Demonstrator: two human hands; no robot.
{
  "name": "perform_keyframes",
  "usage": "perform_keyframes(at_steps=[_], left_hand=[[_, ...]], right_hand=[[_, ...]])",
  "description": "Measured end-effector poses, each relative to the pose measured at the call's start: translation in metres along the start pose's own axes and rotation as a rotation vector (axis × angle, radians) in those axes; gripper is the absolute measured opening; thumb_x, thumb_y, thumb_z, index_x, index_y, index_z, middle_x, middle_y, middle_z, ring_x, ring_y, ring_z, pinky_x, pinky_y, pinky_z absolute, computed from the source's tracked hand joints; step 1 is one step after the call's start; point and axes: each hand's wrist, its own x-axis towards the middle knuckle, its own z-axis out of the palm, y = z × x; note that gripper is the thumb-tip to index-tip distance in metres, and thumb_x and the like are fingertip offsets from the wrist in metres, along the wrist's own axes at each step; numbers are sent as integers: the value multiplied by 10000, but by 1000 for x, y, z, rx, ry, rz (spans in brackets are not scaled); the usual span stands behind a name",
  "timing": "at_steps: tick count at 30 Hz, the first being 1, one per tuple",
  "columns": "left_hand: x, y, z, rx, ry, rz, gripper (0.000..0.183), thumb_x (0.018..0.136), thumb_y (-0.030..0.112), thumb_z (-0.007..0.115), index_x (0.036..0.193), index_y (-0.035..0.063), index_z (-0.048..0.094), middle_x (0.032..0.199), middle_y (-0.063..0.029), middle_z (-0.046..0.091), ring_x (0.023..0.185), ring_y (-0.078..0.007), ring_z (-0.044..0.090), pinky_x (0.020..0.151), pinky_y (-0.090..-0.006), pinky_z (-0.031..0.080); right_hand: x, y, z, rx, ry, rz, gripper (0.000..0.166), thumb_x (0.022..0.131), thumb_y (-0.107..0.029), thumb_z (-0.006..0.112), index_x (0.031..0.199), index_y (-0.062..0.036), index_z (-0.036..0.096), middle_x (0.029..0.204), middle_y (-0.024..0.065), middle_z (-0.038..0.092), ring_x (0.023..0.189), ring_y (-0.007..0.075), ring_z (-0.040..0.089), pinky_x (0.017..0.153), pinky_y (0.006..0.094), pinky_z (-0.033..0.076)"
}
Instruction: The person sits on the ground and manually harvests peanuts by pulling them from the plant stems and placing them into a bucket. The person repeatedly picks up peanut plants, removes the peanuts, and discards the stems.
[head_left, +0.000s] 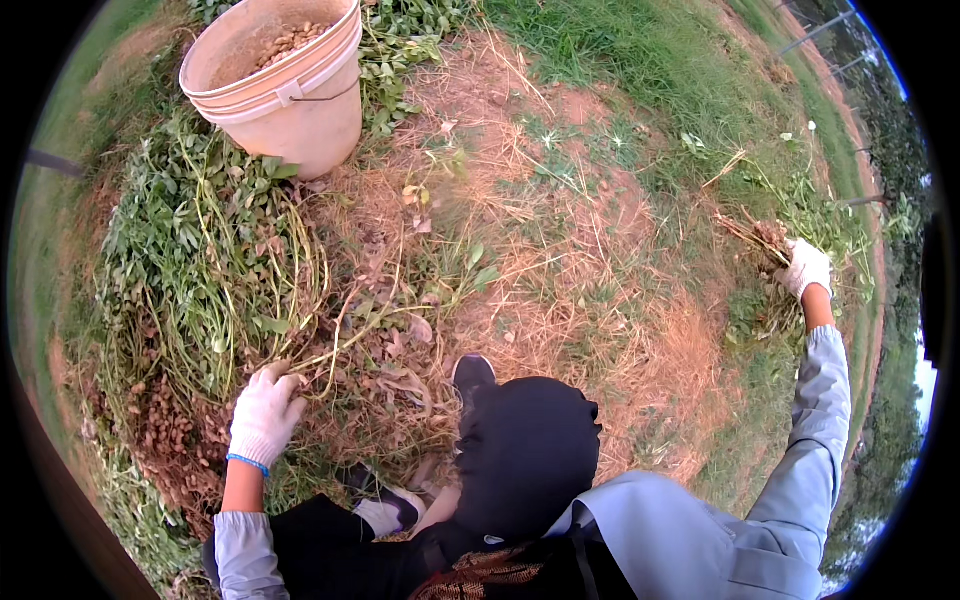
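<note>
My right hand (807, 268), in a white knitted glove, is stretched out far to the right. It grips a bunch of pulled peanut plants (766, 238) by the stems. Brown root ends point left and leafy tops trail beyond the hand. My left hand (264, 416), gloved too, rests at the near edge of a big heap of peanut plants (202, 255). Its fingertips touch a pale loose stem; whether they grip it is not clear. Left of this hand, clusters of unshelled peanuts (169, 442) hang on the roots.
A white plastic bucket (300, 127) with a wire handle stands at the heap's far end, peanuts (292, 45) inside. Dry straw (525, 300) covers reddish soil ahead of my bent knee (529, 450). Green grass (615, 45) grows farther off, with poles and trees at the right rim.
</note>
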Motion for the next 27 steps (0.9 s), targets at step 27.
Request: perform_keyframes(at_steps=[27], left_hand=[[-115,-66,-128,-165,327,-537,342,990,354,561,1174,78,644,1101,-182,677,1046,-362,657,902,-439,519]], right_hand=[[-246,-700,-322,401,400,-1725,439,823,-283,755,1166,-40,628,1142,131,648,1107,287,612,927,393,505]])
